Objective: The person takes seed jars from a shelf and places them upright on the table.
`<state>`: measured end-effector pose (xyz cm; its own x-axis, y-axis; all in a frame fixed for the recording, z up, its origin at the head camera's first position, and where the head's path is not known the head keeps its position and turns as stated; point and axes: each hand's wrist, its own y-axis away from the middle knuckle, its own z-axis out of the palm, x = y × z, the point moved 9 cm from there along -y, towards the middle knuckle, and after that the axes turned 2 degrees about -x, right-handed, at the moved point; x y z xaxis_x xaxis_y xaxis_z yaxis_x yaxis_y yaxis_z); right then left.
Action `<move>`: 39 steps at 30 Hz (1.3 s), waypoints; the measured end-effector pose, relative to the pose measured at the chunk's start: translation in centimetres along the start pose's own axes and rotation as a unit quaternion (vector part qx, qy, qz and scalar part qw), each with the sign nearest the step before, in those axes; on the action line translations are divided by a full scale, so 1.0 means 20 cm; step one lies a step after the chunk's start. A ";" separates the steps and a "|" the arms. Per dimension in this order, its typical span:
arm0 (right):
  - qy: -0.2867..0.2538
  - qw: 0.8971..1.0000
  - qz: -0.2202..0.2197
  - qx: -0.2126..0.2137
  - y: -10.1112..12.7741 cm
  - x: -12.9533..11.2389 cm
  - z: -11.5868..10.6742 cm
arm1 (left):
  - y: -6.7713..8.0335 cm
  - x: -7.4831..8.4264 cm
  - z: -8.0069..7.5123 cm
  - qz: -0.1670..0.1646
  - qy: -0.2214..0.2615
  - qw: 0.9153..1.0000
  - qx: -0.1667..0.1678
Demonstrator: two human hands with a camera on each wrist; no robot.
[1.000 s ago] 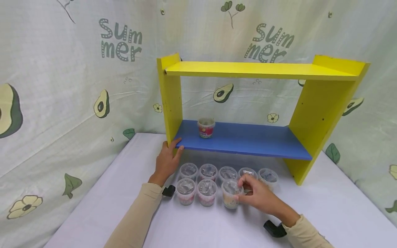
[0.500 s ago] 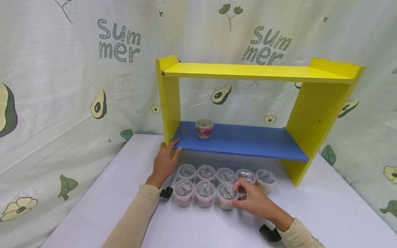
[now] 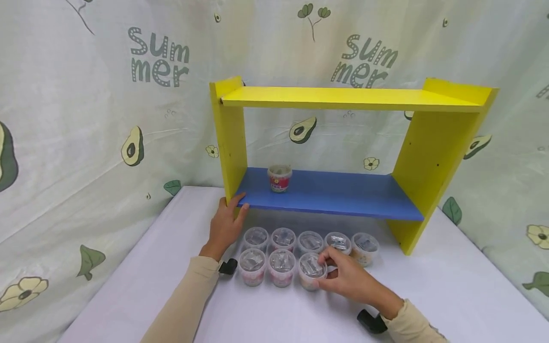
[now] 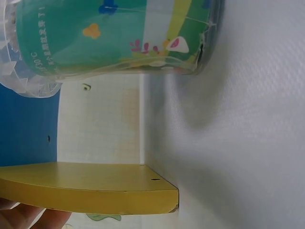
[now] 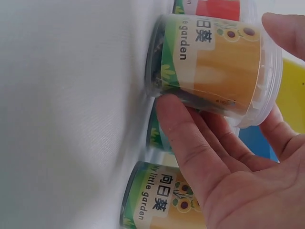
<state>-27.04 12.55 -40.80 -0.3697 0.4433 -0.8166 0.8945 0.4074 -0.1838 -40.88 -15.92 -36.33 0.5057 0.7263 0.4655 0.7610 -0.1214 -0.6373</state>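
Eight lidded cups sit in two rows on the white surface (image 3: 429, 286) in front of you, and your right hand (image 3: 343, 280) is curled round the orange-labelled sunflower cup (image 3: 311, 270) at the right end of the near row, thumb on one side, fingers on the other. Your left hand (image 3: 225, 225) rests with fingers straight against the yellow shelf's left upright (image 3: 229, 143), thumb touching the blue board (image 3: 334, 194), where one red-labelled cup (image 3: 279, 178) stands.
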 end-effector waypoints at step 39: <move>0.015 1.000 0.013 0.001 -0.02 0.02 -0.03 | -0.01 -0.01 0.00 -0.017 -0.001 1.000 -0.014</move>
<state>-27.57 13.00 -40.72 -0.3530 0.4778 -0.8044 0.9049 0.3928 -0.1638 -41.11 -15.95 -36.24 0.4794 0.7314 0.4849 0.7886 -0.1167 -0.6037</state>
